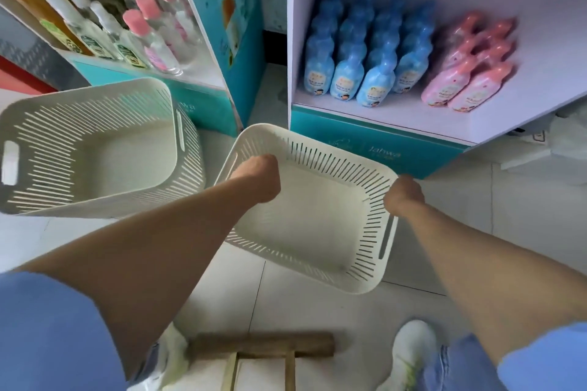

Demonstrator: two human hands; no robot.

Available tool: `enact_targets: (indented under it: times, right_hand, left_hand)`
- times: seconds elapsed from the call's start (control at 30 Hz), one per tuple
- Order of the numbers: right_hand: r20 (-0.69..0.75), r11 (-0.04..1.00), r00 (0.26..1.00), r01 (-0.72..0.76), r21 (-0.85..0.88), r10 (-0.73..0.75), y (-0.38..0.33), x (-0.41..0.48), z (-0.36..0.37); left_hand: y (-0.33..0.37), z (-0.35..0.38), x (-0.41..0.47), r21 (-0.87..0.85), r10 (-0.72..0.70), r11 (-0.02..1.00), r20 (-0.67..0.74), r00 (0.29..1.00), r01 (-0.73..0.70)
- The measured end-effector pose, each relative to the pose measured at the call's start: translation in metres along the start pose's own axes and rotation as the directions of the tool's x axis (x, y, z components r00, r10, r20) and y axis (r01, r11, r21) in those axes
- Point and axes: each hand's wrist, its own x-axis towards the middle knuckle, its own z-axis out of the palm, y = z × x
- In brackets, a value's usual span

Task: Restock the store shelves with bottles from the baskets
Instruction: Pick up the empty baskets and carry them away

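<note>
A white slotted basket (317, 219) with nothing inside is held above the tiled floor, in front of the right-hand shelf. My left hand (259, 176) grips its left rim and my right hand (403, 195) grips its right rim. A second white basket (95, 149) with nothing in it sits on the floor to the left. The right-hand shelf (397, 117) holds rows of blue bottles (365, 51) and pink bottles (467, 70).
The left shelf unit (203, 86) carries clear bottles with white and pink caps (136, 25). A wooden stool (263, 352) stands by my feet at the bottom. A gap of tiled floor separates the two shelf units.
</note>
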Motion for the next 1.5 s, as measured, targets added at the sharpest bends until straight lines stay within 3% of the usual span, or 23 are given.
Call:
enact_targets:
  times: [0.07,0.2,0.47,0.73,0.87,1.0,1.27,1.4,1.5]
  right_hand:
    - [-0.011,0.997,0.999,-0.048,0.054,0.049,0.004,0.005,-0.001]
    - [0.068,0.996,0.998,-0.015,0.086,0.009,-0.008,-0.005,-0.01]
    - [0.028,0.989,0.989,0.147,0.007,-0.148,-0.042,-0.079,-0.087]
    - [0.035,0.914,0.922,0.386,-0.129,-0.385,-0.113,-0.159,-0.205]
    - [0.079,0.821,0.851,0.523,-0.229,-0.519,-0.183,-0.205,-0.223]
    - [0.119,0.78,0.806,0.592,-0.205,-0.58,-0.252,-0.244,-0.216]
    - [0.035,0.798,0.809,0.586,-0.142,-0.587,-0.381,-0.289,-0.179]
    - [0.085,0.833,0.829,0.545,0.102,-0.553,-0.434,-0.295,-0.153]
    - [0.074,0.841,0.84,0.528,0.114,-0.537,-0.475,-0.284,-0.125]
  left_hand:
    - [0.002,0.006,-0.001,-0.008,-0.012,1.0,0.009,1.0,0.012]
    - [0.006,0.012,-0.016,0.001,-0.04,0.999,0.057,0.998,0.04]
    - [0.016,-0.042,-0.084,-0.014,-0.116,0.993,0.095,0.989,0.118]
    - [-0.011,-0.133,-0.153,-0.227,-0.284,0.931,0.038,0.958,0.285]
    - [-0.053,-0.173,-0.177,-0.33,-0.403,0.864,-0.003,0.915,0.38]
    - [-0.109,-0.199,-0.194,-0.409,-0.501,0.786,0.015,0.865,0.463]
    - [-0.229,-0.234,-0.198,-0.516,-0.616,0.667,0.025,0.787,0.538]
    - [-0.286,-0.241,-0.189,-0.505,-0.636,0.64,0.076,0.768,0.579]
    - [-0.328,-0.247,-0.173,-0.487,-0.635,0.638,0.106,0.765,0.597]
